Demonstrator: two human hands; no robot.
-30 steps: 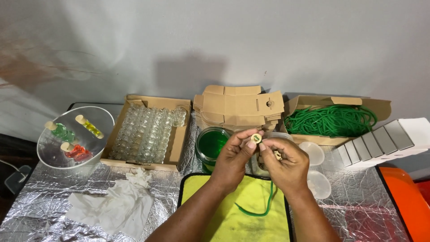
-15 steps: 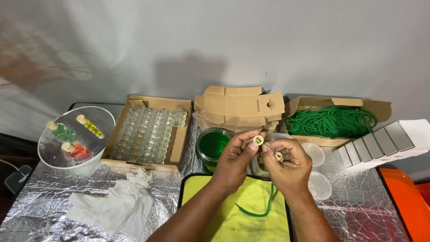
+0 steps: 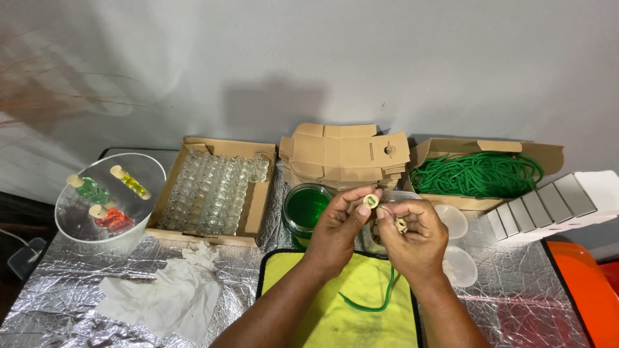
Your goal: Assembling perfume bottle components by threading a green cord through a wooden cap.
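Observation:
My left hand (image 3: 338,229) pinches a small round cork-like stopper (image 3: 370,201) between thumb and forefinger, raised above a yellow mat (image 3: 335,309). My right hand (image 3: 416,238) is right beside it, holding another small stopper piece (image 3: 401,225) and a green cord (image 3: 380,299) that hangs down and curls over the mat. Both hands hover just in front of a glass jar of green liquid (image 3: 306,209).
A cardboard box of several small glass bottles (image 3: 216,190) sits at left, a clear bowl with coloured filled bottles (image 3: 106,196) beyond it. Stacked flat cartons (image 3: 342,151), a box of green cord (image 3: 480,174), grey boxes (image 3: 545,203), clear lids (image 3: 461,267) and a crumpled tissue (image 3: 171,296) lie around.
The hands have drawn slightly closer together and lower; the stopper in the left hand stays pinched. Nothing else has moved.

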